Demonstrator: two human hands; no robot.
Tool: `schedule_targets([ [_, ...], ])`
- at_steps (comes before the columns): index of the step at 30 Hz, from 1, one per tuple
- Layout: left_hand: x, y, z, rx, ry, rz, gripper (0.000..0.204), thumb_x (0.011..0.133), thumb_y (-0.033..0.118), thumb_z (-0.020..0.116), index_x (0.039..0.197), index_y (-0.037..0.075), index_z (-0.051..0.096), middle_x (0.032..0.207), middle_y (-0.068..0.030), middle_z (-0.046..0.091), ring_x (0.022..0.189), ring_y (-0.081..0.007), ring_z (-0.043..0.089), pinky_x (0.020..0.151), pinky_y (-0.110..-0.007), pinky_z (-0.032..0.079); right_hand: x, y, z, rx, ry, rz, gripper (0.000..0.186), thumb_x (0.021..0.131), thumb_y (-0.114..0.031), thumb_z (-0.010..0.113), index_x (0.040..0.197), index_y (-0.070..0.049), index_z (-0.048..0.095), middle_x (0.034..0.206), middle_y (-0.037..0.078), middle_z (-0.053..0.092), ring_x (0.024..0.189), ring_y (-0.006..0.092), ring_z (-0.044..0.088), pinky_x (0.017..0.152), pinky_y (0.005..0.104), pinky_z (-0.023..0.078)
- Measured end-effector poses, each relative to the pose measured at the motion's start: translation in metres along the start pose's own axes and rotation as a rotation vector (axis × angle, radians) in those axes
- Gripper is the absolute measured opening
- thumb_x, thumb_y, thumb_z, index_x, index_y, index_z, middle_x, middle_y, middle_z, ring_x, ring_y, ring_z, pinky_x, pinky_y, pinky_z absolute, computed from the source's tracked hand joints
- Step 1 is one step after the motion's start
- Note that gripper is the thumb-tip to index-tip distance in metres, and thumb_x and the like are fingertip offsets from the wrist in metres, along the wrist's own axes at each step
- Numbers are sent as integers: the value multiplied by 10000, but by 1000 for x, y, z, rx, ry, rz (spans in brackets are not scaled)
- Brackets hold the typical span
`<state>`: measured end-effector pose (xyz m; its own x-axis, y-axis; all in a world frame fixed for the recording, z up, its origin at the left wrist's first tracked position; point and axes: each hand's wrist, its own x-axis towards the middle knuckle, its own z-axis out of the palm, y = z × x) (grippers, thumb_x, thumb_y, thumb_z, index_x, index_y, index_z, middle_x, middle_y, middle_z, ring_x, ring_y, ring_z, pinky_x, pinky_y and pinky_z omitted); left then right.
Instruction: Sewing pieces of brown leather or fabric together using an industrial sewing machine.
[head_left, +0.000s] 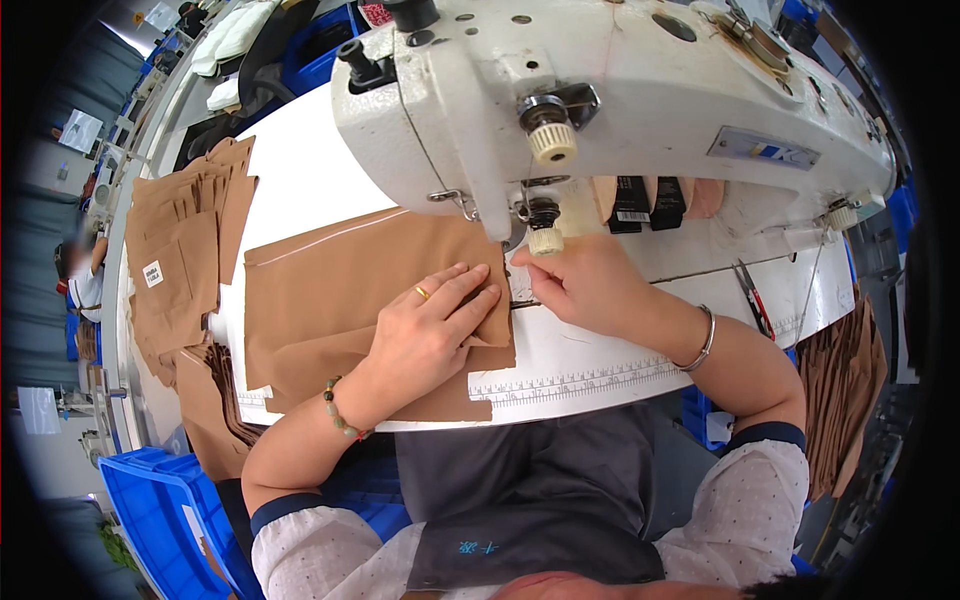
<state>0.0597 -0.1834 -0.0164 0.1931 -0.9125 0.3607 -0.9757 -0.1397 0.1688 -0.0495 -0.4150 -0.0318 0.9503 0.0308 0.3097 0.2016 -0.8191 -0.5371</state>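
My left hand [425,335] lies open on a brown fabric piece [320,260] with a white line near its upper edge; its fingers rest by the piece's right side, where the fabric is folded and layered. My right hand [580,280] is curled at that right edge, just beside the needle area of a white sewing machine [640,110]; whatever its fingertips hold is too hidden to make out. The fabric's top right corner reaches under the machine's head. The white table [540,370] has a printed ruler along its front.
Brown fabric stacks [180,270] lie at left; more hang at right [835,400]. Red-handled scissors [760,310] lie right of my hand, black-and-pink packets [660,205] under the machine arm. Blue crates [170,520] stand low left. A co-worker [85,285] is at far left.
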Motion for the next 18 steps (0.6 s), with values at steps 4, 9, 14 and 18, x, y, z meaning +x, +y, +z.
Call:
schedule_targets([
  [4,1,1,-1,-7,4,-4,565,690,-7,698,1240,98,774,1312,-69,727,1216,-274,704,962,-370,604,-2,-4,1,-27,61,-108,262,858,-81,717,1106,-98,800,741,86,701,625,281,680,572,390,515],
  [9,1,-1,-1,-29,37,19,533,694,2,703,1217,71,776,1284,-66,737,1200,-270,716,924,-368,615,-3,-7,3,-193,-19,-188,364,829,-106,750,1192,-119,780,753,39,645,641,244,664,562,392,506],
  [14,1,-3,1,-27,62,30,513,701,20,707,1206,72,779,1280,-60,738,1186,-262,720,908,-358,619,-3,-6,1,-273,-35,-213,292,859,-182,755,1145,-124,755,794,4,690,689,195,715,558,350,544],
  [18,1,-3,2,-20,68,36,497,708,47,715,1199,86,783,1277,-45,739,1177,-256,720,899,-352,622,-3,-7,1,-272,-16,-237,289,860,-170,751,1144,-116,760,787,4,684,678,194,707,548,347,537],
])
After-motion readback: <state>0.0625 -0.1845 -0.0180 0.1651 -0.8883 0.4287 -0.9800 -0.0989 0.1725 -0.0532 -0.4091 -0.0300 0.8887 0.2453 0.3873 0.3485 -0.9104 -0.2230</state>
